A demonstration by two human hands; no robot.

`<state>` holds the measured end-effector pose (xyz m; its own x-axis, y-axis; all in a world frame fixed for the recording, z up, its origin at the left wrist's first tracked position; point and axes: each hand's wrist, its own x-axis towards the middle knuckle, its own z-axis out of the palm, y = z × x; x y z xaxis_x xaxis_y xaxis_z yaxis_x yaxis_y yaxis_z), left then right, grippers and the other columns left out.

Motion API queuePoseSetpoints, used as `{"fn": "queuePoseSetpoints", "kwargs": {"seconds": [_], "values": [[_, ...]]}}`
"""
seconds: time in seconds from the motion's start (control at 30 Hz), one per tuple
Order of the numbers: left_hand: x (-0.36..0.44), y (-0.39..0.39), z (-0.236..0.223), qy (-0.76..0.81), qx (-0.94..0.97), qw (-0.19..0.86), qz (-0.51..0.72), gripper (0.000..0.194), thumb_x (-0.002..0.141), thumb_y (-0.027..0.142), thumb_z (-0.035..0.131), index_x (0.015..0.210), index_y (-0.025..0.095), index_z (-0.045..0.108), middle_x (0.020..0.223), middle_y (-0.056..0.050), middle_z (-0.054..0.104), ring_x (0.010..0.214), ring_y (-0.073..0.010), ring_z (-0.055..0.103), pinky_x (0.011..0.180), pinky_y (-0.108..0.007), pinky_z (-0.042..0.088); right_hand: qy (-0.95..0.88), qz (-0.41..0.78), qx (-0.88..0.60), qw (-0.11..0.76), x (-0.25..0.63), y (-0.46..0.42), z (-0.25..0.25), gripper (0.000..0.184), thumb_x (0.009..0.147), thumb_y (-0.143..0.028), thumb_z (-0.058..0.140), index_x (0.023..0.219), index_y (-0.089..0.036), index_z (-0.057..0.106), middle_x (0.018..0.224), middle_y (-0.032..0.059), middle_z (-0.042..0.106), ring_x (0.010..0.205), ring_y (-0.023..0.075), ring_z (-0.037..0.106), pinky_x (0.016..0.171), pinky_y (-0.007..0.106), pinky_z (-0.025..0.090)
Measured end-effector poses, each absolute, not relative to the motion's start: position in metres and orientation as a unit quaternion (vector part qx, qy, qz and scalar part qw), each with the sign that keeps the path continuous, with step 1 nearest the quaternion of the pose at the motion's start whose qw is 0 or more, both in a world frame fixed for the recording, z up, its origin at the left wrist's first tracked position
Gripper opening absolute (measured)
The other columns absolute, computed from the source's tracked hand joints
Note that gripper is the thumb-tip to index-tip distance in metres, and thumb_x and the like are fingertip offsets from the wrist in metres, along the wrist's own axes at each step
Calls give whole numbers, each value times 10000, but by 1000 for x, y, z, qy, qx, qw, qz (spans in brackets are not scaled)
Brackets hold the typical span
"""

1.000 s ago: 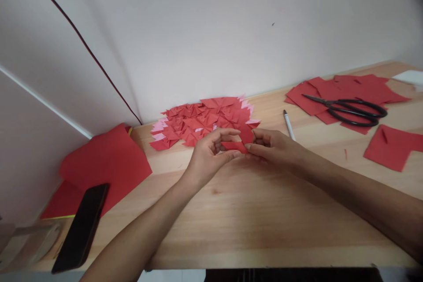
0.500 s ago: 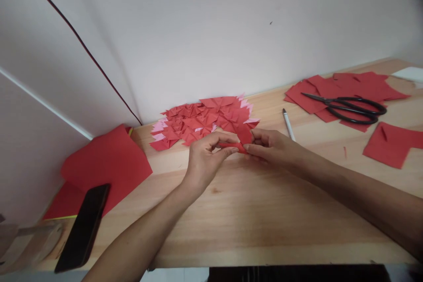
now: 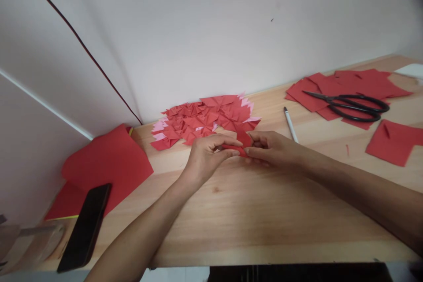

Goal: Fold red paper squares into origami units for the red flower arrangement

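Between my two hands is a small folded piece of red paper (image 3: 243, 138), held just above the wooden table. My left hand (image 3: 209, 153) pinches its left part between thumb and fingers. On the other side, my right hand (image 3: 269, 147) grips it with the thumb in front and the fingers curled behind. Part of the paper is hidden by the fingers. Just beyond the hands lies a pile of folded red and pink paper pieces (image 3: 205, 116) against the wall.
At the right, black-handled scissors (image 3: 358, 105) rest on red paper sheets (image 3: 315, 94), near a single red piece (image 3: 391, 143). A white pen (image 3: 291, 125) lies beside my right hand. Leftward, a black phone (image 3: 86, 224) overlaps large red sheets (image 3: 115, 163) on the wooden table (image 3: 231, 216).
My left fingers have shifted slightly to the right along the folded paper, covering more of it. The whole view has moved a little; the things on the table lie as before.
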<state>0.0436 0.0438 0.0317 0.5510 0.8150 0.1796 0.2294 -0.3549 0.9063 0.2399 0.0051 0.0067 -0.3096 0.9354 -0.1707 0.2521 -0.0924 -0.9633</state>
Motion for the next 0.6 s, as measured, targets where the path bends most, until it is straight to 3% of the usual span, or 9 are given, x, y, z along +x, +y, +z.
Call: {"fn": "queuePoseSetpoints", "kwargs": {"seconds": [0.6], "values": [[44, 41, 30, 358, 739, 478, 312, 78, 737, 185, 725, 806, 187, 761, 808, -43, 733, 713, -143, 635, 656, -250, 492, -609, 541, -487, 315, 241, 7, 2, 149, 803, -355, 587, 805, -212, 545, 660, -22, 602, 499, 100, 472, 456, 238, 341]]}}
